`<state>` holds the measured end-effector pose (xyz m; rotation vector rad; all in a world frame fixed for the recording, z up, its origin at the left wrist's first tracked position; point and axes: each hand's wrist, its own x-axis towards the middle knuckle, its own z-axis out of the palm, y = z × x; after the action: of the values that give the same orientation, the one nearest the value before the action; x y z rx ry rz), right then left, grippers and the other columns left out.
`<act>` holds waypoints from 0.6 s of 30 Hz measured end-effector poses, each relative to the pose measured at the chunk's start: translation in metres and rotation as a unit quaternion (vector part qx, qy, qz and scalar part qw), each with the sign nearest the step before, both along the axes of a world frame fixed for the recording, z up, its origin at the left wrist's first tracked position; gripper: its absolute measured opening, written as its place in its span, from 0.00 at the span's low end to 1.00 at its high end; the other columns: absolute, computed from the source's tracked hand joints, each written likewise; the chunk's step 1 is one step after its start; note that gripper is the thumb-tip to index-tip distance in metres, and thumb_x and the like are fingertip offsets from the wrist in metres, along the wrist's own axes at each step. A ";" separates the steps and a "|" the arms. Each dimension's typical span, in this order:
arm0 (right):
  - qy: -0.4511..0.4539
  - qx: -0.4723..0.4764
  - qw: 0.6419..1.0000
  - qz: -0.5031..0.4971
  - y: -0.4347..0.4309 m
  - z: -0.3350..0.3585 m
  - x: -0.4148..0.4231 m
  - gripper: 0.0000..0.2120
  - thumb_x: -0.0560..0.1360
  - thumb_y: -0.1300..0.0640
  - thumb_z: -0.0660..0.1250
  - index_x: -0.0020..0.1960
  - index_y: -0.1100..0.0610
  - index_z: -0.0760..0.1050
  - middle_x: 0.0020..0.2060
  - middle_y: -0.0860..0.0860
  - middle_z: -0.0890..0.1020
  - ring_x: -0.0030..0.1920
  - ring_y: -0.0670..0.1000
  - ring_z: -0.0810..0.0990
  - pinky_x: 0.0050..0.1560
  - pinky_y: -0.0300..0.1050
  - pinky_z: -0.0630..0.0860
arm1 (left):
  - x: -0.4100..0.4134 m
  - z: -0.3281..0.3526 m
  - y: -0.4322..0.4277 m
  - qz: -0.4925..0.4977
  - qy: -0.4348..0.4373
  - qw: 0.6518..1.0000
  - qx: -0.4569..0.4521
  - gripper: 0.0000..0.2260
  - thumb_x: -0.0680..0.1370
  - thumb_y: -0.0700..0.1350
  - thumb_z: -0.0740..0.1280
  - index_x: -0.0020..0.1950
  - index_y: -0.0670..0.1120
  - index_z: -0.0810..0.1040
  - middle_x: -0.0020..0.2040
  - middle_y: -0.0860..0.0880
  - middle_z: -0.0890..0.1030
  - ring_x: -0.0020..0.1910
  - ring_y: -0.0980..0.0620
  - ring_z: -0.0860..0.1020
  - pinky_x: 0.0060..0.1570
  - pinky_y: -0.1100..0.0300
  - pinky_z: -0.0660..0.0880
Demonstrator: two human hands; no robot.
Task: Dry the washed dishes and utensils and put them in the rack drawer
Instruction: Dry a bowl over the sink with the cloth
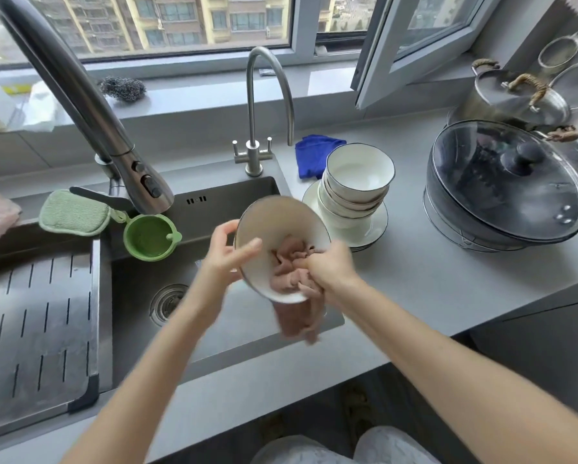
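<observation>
While the left hand (229, 254) grips the bowl (282, 229) by its rim at nine o'clock, thumb inside and fingers curled behind, the right hand (331, 266) is closed in a fist on a pink cloth (291, 272) pressed into the bowl's hollow, its tail hanging below the rim at six o'clock. Both hold the bowl tilted above the sink (220, 195), so drips fall in the basin rather than on the bench (415, 279). To do this wipe well, I judge the left hand should turn the bowl bit by bit while the cloth sweeps from the centre up to the rim, then round the outside and foot. A firm grip matters; a wet glazed bowl is likely slippery, and the hands look blurred, which suggests brisk rubbing. At one o'clock from the bowl, a stack of bowls (356, 185) sits on plates (378, 222) on the bench, probably awaiting the same treatment. No rack drawer is in view, so where the dried bowl goes cannot be told.
</observation>
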<state>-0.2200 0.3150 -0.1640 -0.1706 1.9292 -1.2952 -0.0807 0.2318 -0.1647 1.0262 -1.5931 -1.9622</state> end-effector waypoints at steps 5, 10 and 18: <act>0.418 0.110 0.760 0.486 -0.012 0.040 -0.014 0.27 0.70 0.70 0.60 0.68 0.59 0.68 0.58 0.58 0.79 0.59 0.59 0.75 0.53 0.48 0.73 | -0.001 0.008 -0.015 -0.202 -0.023 0.979 -0.025 0.26 0.66 0.45 0.66 0.65 0.52 0.74 0.62 0.52 0.78 0.60 0.55 0.77 0.59 0.61 0.73; 0.300 0.024 0.919 0.253 -0.014 0.018 -0.025 0.12 0.70 0.61 0.71 0.53 0.60 0.79 0.45 0.57 0.82 0.44 0.54 0.79 0.47 0.52 0.76 | -0.013 0.009 0.002 0.013 0.038 0.996 -0.083 0.30 0.60 0.38 0.60 0.63 0.44 0.77 0.57 0.48 0.81 0.54 0.54 0.78 0.49 0.69 0.74; -0.126 -0.045 0.983 -0.125 -0.010 -0.014 0.012 0.07 0.70 0.71 0.69 0.44 0.63 0.75 0.31 0.56 0.76 0.22 0.47 0.76 0.23 0.36 0.71 | -0.023 0.003 0.028 0.177 0.023 0.983 -0.044 0.24 0.64 0.42 0.62 0.60 0.54 0.74 0.58 0.49 0.78 0.60 0.48 0.75 0.60 0.51 0.72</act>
<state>-0.2076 0.3046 -0.1783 0.1884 1.7156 -1.4909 -0.1036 0.2599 -0.1616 1.1300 -1.3515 -1.6508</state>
